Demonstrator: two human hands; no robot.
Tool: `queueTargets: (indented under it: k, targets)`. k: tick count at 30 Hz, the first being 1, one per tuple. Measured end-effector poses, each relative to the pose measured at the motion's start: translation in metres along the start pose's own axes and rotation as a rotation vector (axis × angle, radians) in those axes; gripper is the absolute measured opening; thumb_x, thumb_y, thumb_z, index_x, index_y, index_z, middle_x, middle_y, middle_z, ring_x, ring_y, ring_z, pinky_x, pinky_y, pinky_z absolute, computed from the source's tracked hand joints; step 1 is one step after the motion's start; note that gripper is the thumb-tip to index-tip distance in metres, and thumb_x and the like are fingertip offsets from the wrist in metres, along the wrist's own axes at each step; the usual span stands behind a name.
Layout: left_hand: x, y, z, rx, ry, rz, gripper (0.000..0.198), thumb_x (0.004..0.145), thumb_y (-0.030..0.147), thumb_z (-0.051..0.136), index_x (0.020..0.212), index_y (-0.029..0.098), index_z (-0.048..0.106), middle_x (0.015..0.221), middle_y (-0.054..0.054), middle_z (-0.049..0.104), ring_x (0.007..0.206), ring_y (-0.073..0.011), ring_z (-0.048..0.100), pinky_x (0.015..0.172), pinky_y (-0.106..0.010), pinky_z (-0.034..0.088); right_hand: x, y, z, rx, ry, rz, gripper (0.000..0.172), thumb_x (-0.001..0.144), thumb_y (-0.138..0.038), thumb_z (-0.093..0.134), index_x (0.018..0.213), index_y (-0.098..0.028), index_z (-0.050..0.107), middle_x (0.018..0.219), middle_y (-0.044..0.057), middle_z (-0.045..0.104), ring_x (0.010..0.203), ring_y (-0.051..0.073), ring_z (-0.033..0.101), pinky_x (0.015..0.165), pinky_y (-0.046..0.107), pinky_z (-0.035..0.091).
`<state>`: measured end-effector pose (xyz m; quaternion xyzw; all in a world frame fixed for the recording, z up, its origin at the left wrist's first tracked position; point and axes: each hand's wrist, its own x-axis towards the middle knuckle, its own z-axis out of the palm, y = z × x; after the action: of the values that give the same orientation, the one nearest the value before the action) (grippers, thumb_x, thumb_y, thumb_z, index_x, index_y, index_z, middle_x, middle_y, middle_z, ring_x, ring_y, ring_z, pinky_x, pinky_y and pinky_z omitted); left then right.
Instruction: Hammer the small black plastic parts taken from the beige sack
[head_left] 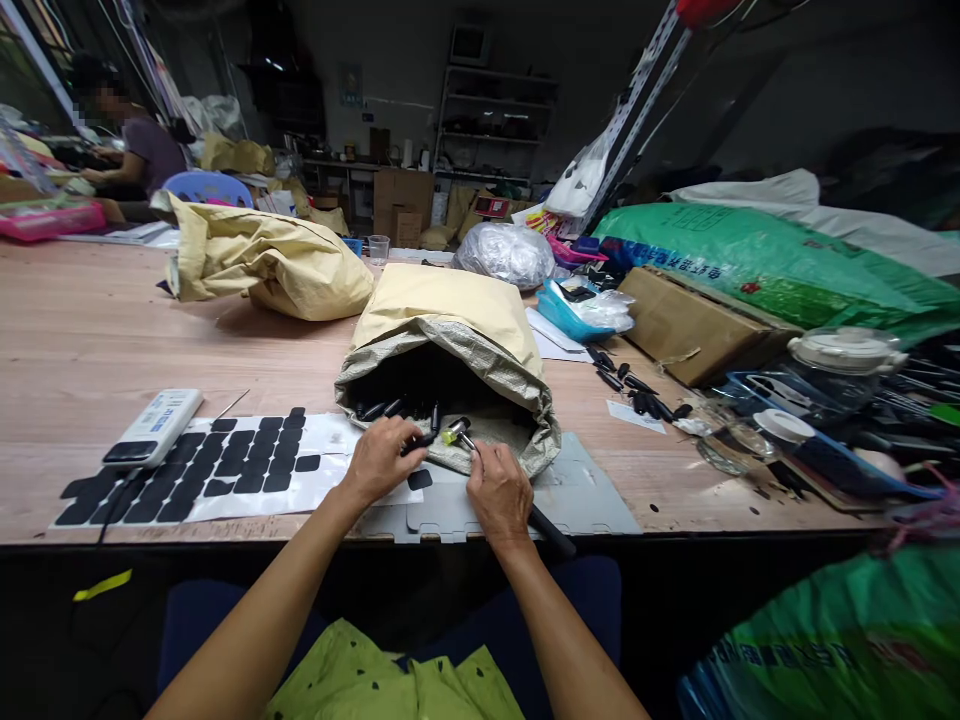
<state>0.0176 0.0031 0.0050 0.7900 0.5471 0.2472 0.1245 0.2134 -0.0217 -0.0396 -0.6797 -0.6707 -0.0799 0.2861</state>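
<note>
My right hand (501, 492) is wrapped round a small hammer (551, 530). Its metal head with a yellow-green face points toward the sack's mouth, and its black handle sticks out below my palm. At the left side of the opening, my left hand (384, 458) pinches a small black piece (418, 441), partly covered by my fingers. A paper-faced woven sack (450, 300) lies in front of me, its mouth gaping toward me. Several black pieces (390, 408) show inside it; deeper, it is too dark to see. A grey sheet (592, 500) lies under the sack.
White backing with black stickers (259, 455) lies left, beside a white power strip (154, 430). Another sack (300, 265) stands behind. Loose black pieces (652, 402), a cardboard box (697, 325) and jars (844, 360) crowd the right. A person (142, 150) sits far left.
</note>
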Motion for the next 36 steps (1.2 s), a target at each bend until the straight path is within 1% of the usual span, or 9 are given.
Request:
queueTargets:
  k: [2, 5, 11, 13, 16, 18, 23, 28, 36]
  targets:
    - [-0.016, 0.002, 0.005, -0.054, -0.069, 0.015, 0.012, 0.083, 0.029, 0.067, 0.092, 0.023, 0.071, 0.090, -0.003, 0.066, 0.089, -0.0210, 0.059, 0.079, -0.033, 0.046, 0.001, 0.001, 0.001, 0.004, -0.003, 0.007, 0.022, 0.093, -0.020, 0.050, 0.105, -0.020, 0.069, 0.089, 0.004, 0.061, 0.079, 0.015, 0.052, 0.073, 0.026, 0.034]
    - [-0.033, 0.001, 0.015, -0.132, -0.058, -0.036, 0.015, 0.081, 0.027, 0.069, 0.095, 0.022, 0.072, 0.088, -0.004, 0.064, 0.089, -0.0213, 0.058, 0.080, -0.033, 0.045, 0.002, 0.003, 0.001, 0.049, -0.013, 0.011, 0.025, 0.094, -0.020, 0.048, 0.107, -0.019, 0.069, 0.089, 0.005, 0.062, 0.079, 0.015, 0.054, 0.073, 0.027, 0.037]
    - [-0.038, -0.004, 0.018, -0.265, -0.033, -0.084, 0.015, 0.077, 0.022, 0.072, 0.092, 0.020, 0.073, 0.082, -0.002, 0.061, 0.086, -0.0196, 0.055, 0.078, -0.031, 0.042, -0.009, -0.003, -0.024, 0.385, 0.041, 0.102, 0.036, 0.096, -0.032, 0.042, 0.115, -0.019, 0.069, 0.103, 0.010, 0.068, 0.094, 0.020, 0.062, 0.082, 0.031, 0.047]
    - [-0.036, -0.004, 0.016, -0.271, -0.050, -0.088, 0.014, 0.077, 0.021, 0.071, 0.090, 0.021, 0.073, 0.080, -0.002, 0.060, 0.085, -0.0193, 0.055, 0.078, -0.031, 0.041, -0.017, -0.006, -0.037, 0.541, -0.021, 0.170, 0.038, 0.095, -0.036, 0.044, 0.117, -0.018, 0.069, 0.111, 0.011, 0.068, 0.098, 0.021, 0.063, 0.084, 0.032, 0.050]
    - [-0.034, -0.002, 0.015, -0.274, -0.059, -0.107, 0.014, 0.075, 0.020, 0.072, 0.090, 0.021, 0.073, 0.080, -0.001, 0.060, 0.084, -0.0188, 0.054, 0.077, -0.031, 0.041, -0.033, -0.011, -0.051, 0.681, -0.200, 0.284, 0.042, 0.091, -0.039, 0.051, 0.122, -0.017, 0.066, 0.109, 0.011, 0.070, 0.087, 0.020, 0.065, 0.075, 0.031, 0.053]
    - [-0.034, -0.002, 0.016, -0.269, -0.052, -0.114, 0.015, 0.075, 0.020, 0.072, 0.089, 0.021, 0.073, 0.080, -0.001, 0.060, 0.084, -0.0186, 0.054, 0.077, -0.031, 0.041, -0.042, -0.012, -0.056, 0.712, -0.269, 0.301, 0.044, 0.089, -0.039, 0.054, 0.126, -0.018, 0.065, 0.108, 0.011, 0.070, 0.082, 0.018, 0.065, 0.072, 0.031, 0.054]
    - [-0.035, -0.003, 0.020, -0.238, -0.037, -0.092, 0.016, 0.076, 0.023, 0.072, 0.092, 0.022, 0.074, 0.079, -0.001, 0.061, 0.082, -0.0186, 0.055, 0.078, -0.031, 0.041, -0.053, -0.015, -0.055, 0.681, -0.255, 0.207, 0.040, 0.091, -0.033, 0.051, 0.126, -0.021, 0.065, 0.113, 0.010, 0.069, 0.095, 0.020, 0.066, 0.082, 0.033, 0.055]
    - [-0.035, -0.005, 0.021, -0.222, -0.039, -0.079, 0.019, 0.076, 0.023, 0.073, 0.095, 0.023, 0.077, 0.078, -0.001, 0.061, 0.083, -0.0191, 0.055, 0.079, -0.032, 0.041, -0.052, -0.020, -0.052, 0.614, -0.143, 0.071, 0.037, 0.094, -0.029, 0.048, 0.127, -0.021, 0.064, 0.119, 0.010, 0.067, 0.107, 0.020, 0.064, 0.093, 0.034, 0.052]
    - [-0.033, -0.002, 0.018, -0.229, -0.064, -0.102, 0.016, 0.076, 0.022, 0.072, 0.091, 0.023, 0.077, 0.078, -0.001, 0.061, 0.081, -0.0180, 0.055, 0.078, -0.031, 0.041, -0.049, -0.020, -0.048, 0.524, -0.128, -0.013, 0.035, 0.096, -0.025, 0.047, 0.126, -0.021, 0.064, 0.111, 0.009, 0.069, 0.102, 0.019, 0.066, 0.087, 0.030, 0.054]
